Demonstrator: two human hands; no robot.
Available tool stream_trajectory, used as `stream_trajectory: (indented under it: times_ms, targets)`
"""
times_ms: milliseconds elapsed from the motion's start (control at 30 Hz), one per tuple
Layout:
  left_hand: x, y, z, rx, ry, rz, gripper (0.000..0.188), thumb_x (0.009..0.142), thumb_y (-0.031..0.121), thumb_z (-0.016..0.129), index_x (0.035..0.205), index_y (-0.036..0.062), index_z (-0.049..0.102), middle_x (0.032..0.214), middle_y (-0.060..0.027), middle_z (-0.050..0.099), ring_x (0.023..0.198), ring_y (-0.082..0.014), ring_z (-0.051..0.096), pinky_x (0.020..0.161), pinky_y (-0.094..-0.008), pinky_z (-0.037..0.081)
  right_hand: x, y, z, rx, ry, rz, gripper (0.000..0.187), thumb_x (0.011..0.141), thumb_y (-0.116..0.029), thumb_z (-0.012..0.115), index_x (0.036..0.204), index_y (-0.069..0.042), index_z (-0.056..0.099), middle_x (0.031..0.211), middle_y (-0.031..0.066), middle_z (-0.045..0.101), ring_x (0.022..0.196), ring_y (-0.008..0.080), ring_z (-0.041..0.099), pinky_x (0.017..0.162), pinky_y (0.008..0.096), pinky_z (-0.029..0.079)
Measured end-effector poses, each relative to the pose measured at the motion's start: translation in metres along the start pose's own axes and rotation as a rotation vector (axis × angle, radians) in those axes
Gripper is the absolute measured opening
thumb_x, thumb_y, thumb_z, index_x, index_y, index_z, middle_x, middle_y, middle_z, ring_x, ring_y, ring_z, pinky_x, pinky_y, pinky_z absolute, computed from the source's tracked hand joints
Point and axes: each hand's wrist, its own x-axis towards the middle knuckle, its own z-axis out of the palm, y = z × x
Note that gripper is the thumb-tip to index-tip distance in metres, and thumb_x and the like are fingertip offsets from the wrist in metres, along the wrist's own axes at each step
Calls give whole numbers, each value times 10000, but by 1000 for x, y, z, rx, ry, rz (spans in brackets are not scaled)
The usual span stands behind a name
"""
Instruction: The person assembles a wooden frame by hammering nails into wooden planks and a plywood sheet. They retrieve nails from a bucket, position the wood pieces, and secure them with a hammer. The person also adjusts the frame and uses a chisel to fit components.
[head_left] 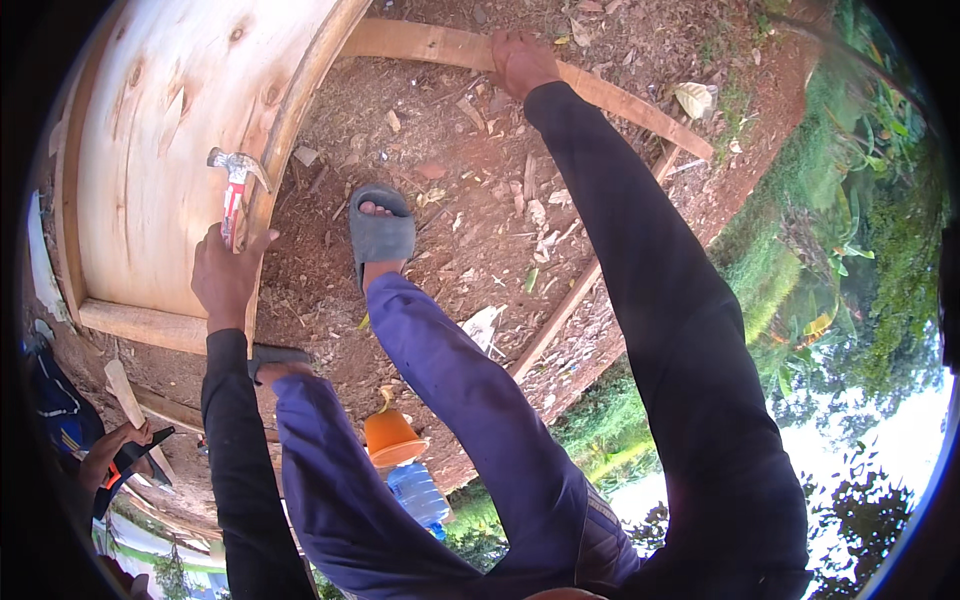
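Note:
In my left hand (pixel 228 275) is a claw hammer (pixel 236 192) with a red and white handle and a worn metal head. The hammer lies over the near right part of a pale plywood panel (pixel 170 150) edged with wooden battens. Farther right, my right hand (pixel 524 64) is closed round a long wooden strip (pixel 620 102). One end of that strip reaches toward the panel's frame; the other points out to the right, above the soil. The fingers of my right hand are partly hidden.
Wood chips, dry leaves and a thin batten (pixel 560 318) lie on the reddish soil. An orange bucket (pixel 390 437) and a blue-tinted water bottle (pixel 418 494) stand near my legs. At the lower left, another person's hand (pixel 125 437) holds a piece of wood (pixel 124 392). Greenery borders the right.

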Motion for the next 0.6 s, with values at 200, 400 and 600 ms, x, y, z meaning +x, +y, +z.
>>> stream_trajectory:
  times_ms: [200, 400, 600]
  targets:
    - [-3, -5, 15, -62, -81, -25, 540, 744, 507, 790, 961, 34, 645, 874, -184, 682, 829, -375, 673, 751, -481, 533, -43, -36, -1, 117, -21, 7, 583, 744, -332, 826, 1153, -36, 534, 1123, 168, 653, 1078, 337, 629, 855, 458, 554]
    - [-15, -11, 32, -170, -17, 37, 401, 730, 414, 780, 893, 65, 672, 846, -164, 684, 814, -344, 681, 739, -458, 542, -100, -84, 30, 181, -165, 29, 646, 708, -292, 853, 1168, -27, 487, 1159, 166, 599, 1106, 369, 604, 869, 467, 558]
    - [-21, -22, 40, -227, 86, 107, 356, 725, 376, 769, 839, 60, 652, 838, -154, 682, 795, -319, 669, 712, -435, 546, -123, -124, 37, 244, -140, 67, 692, 694, -311, 856, 1185, -10, 474, 1152, 171, 581, 1092, 379, 602, 885, 465, 548]
